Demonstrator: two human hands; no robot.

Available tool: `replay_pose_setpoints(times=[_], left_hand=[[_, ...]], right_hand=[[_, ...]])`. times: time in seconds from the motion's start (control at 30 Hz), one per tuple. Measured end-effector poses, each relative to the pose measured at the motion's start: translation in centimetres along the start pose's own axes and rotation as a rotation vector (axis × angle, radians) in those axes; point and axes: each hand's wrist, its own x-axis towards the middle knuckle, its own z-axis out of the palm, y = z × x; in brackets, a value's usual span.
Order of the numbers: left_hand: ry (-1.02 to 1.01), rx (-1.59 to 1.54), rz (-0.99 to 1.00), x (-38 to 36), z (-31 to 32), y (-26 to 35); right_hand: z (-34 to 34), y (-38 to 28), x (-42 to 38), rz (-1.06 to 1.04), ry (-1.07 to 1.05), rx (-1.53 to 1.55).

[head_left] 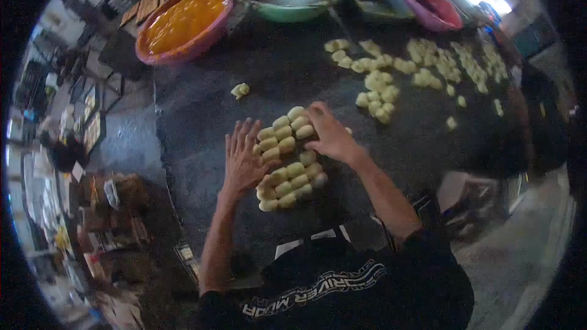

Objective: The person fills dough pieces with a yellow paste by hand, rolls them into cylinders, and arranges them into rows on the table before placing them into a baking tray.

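Small pale dough pieces lie in tight rows on the dark table, an upper group of dough pieces [282, 133] and a lower group of dough pieces [284, 186]. My left hand [241, 162] lies along their left side, fingers stretched and spread, with the thumb reaching in between the two groups. At the right end of the upper group is my right hand [334, 137], its thumb and fingers apart against the end pieces. Some of its fingertips are hard to make out. The right end of the lower group is blurred.
A small dough lump [240, 90] sits farther off. Many loose dough pieces [379, 91] are scattered at the right. Along the far side stand a pink basin of orange liquid [147, 55], a green basin [287, 15] with clear liquid, and another pink basin [443, 24].
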Motion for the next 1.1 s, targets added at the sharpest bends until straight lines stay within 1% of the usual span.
replay_pose_setpoints(times=[0.03,0.07,0.1,0.17,0.23,0.3,0.33,0.37,0.4,0.43,0.47,0.5,0.53,0.57,0.6,0.63,0.67,0.7,0.73,0.77,0.8,0.83,0.87,0.9,0.93,0.97,1.0,1.03,1.07,1.1], left_hand=[[-0.048,0.198,0.040,-0.3,0.8,-1.1],[-0.145,0.212,0.082,-0.1,1.5,-2.3],[-0.148,0.221,0.109,0.2,1.8,-2.3],[-0.188,0.155,0.065,1.2,2.2,-2.2],[-0.102,0.547,0.163,2.8,5.7,-7.1],[-0.426,-0.124,-0.244,5.1,-0.4,0.2],[-0.424,-0.402,-0.095,5.5,-0.3,-1.1],[-0.457,-0.383,-0.074,4.6,-0.9,2.5],[-0.473,-0.367,-0.051,3.6,-2.4,6.4],[-0.498,-0.377,-0.087,1.7,-2.1,9.1],[-0.513,-0.383,-0.126,-0.2,-1.2,12.0],[-0.501,-0.273,-0.005,-2.2,0.6,16.4],[-0.475,-0.165,0.110,-4.5,2.6,20.6],[-0.550,-0.095,0.252,-5.6,5.8,22.4],[-0.622,-0.027,0.391,-6.7,9.6,23.7],[-0.716,0.057,0.591,-6.7,13.3,26.2],[-0.806,0.137,0.788,-6.5,17.4,28.8],[-0.883,0.103,0.622,-7.2,22.9,29.7],[-0.946,0.074,0.457,-8.3,29.0,29.6],[-0.948,0.079,0.453,-9.5,34.6,29.6],[-0.921,0.110,0.600,-10.2,40.1,29.2],[-0.884,0.142,0.754,-10.2,45.2,29.0],[-0.886,0.144,0.753,-10.0,49.4,29.0],[-0.883,0.081,0.899,-9.7,53.2,28.9],[-0.875,0.013,1.048,-9.6,57.2,28.3],[-0.883,0.011,1.043,-9.8,60.8,27.7],[-1.086,-0.034,0.845,-10.5,64.5,26.4],[-1.273,-0.079,0.638,-10.9,66.8,25.1],[-1.281,-0.075,0.629,-11.3,68.4,23.8],[-1.191,-0.040,0.734,-11.8,69.4,22.6]], right_hand=[[0.0,-0.3,0.2,0.016,0.026,-0.006],[0.4,-0.6,0.6,-0.008,-0.012,-0.118],[0.8,-0.8,1.4,-0.036,-0.048,-0.229],[2.1,0.5,3.4,-0.142,-0.179,-0.119],[5.1,1.2,6.2,-0.109,-0.182,-0.384],[6.1,3.5,8.8,-0.177,-0.253,-0.380],[3.7,2.1,6.2,-0.110,-0.371,-0.241],[-0.6,-0.3,3.4,-0.052,-0.469,-0.099],[-2.7,-0.6,-1.3,-0.045,-0.279,0.030],[-3.3,-0.7,-7.0,-0.045,-0.084,0.158],[-3.3,0.3,-11.9,-0.023,0.034,0.274],[-3.4,1.3,-16.5,-0.012,0.147,0.385],[-3.1,2.6,-21.4,0.007,0.174,0.393],[-2.1,5.0,-25.8,0.024,0.197,0.407],[-0.2,8.2,-30.1,0.047,0.300,0.413],[1.9,11.5,-34.1,0.069,0.399,0.418],[3.2,14.1,-37.6,0.234,0.458,0.501],[4.9,16.6,-40.8,0.403,0.512,0.586],[8.5,20.4,-43.7,0.411,0.502,0.600],[12.9,25.2,-46.4,0.469,0.658,0.620],[15.9,29.4,-48.1,0.525,0.819,0.636],[17.1,33.2,-49.3,0.517,0.830,0.635],[18.3,36.4,-50.7,0.645,0.849,0.910],[19.4,38.9,-52.2,0.780,0.856,1.192],[19.4,40.3,-52.8,0.757,0.726,0.245],[19.3,41.5,-53.3,0.763,0.721,0.250],[19.2,42.5,-53.7,0.874,0.672,0.320],[19.4,43.2,-53.7,0.981,0.622,0.387],[20.1,44.2,-54.0,0.984,0.616,0.396],[21.1,45.0,-54.5,0.968,0.658,0.430]])
